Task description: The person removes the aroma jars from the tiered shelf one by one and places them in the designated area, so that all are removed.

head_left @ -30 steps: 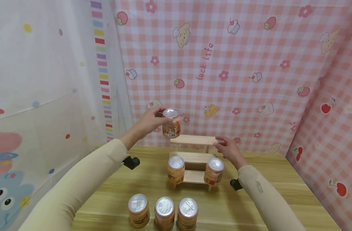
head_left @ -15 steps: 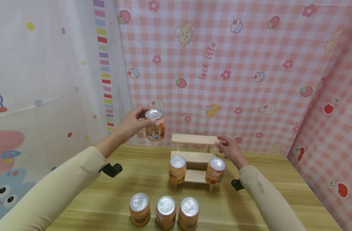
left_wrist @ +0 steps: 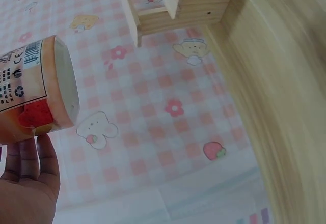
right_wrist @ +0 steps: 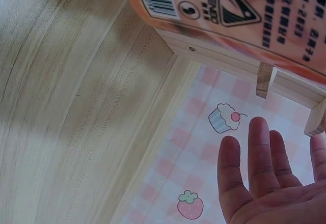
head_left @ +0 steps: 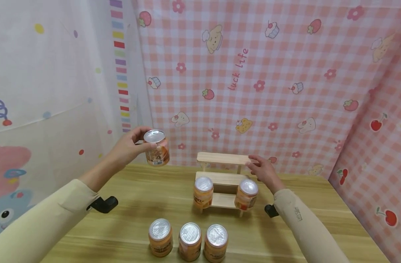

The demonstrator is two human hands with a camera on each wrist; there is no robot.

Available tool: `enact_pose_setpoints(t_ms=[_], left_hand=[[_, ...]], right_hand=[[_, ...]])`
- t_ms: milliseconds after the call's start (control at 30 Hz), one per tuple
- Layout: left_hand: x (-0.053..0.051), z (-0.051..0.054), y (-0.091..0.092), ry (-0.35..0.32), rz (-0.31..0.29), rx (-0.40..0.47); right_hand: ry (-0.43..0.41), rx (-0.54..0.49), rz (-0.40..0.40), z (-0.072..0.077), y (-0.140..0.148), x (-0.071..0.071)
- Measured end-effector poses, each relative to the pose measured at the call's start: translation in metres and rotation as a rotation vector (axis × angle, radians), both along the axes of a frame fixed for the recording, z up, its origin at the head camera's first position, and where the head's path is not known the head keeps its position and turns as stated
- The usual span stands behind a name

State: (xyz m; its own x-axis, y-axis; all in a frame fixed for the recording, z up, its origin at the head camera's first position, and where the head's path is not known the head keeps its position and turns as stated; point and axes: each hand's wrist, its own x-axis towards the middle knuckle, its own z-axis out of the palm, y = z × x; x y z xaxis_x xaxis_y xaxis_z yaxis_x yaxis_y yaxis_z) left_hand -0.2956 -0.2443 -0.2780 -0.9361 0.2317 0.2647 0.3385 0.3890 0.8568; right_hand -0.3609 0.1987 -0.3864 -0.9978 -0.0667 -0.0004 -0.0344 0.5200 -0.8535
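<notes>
My left hand (head_left: pixel 129 148) grips an orange-labelled can (head_left: pixel 157 153) with a silver lid, held upright in the air left of a small wooden stepped rack (head_left: pixel 225 178). In the left wrist view, fingers (left_wrist: pixel 48 160) lie against the can's side (left_wrist: pixel 30 91). My right hand (head_left: pixel 264 171) touches the right end of the rack's top shelf (head_left: pixel 223 158); its fingers look fairly straight in the right wrist view. Two similar cans stand at the rack's lowest shelf, a left can (head_left: pixel 203 195) and a right can (head_left: pixel 246 197).
Three more silver-lidded cans stand in a row in front of the rack: a left one (head_left: pixel 161 239), a middle one (head_left: pixel 190 243) and a right one (head_left: pixel 216 244). Behind the wood-grain table (head_left: pixel 138 193) hangs a pink checked cloth (head_left: pixel 286 120). White cloth (head_left: pixel 69 91) covers the left side.
My left hand has carried the can leftward and slightly down, from above the left end of the top shelf to beside the rack. The right hand stays at the top shelf's end.
</notes>
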Motion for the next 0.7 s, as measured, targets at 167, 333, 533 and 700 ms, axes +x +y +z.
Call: enact_pose_setpoints(t_ms=[167, 333, 533, 700], left_hand=[[0.012, -0.007, -0.013, 0.013, 0.005, -0.022], [0.025, -0.017, -0.026, 0.015, 0.013, 0.008], [0.038, -0.03, -0.04, 0.0, 0.013, 0.01], [0.049, -0.047, -0.049, 0.02, -0.001, 0.03]], right_hand=[[0.015, 0.002, -0.01, 0.0, 0.001, 0.0], [0.015, 0.007, -0.013, 0.001, 0.0, 0.0], [0.001, 0.005, -0.018, 0.001, 0.001, 0.0], [-0.006, -0.004, -0.028, 0.0, 0.001, 0.0]])
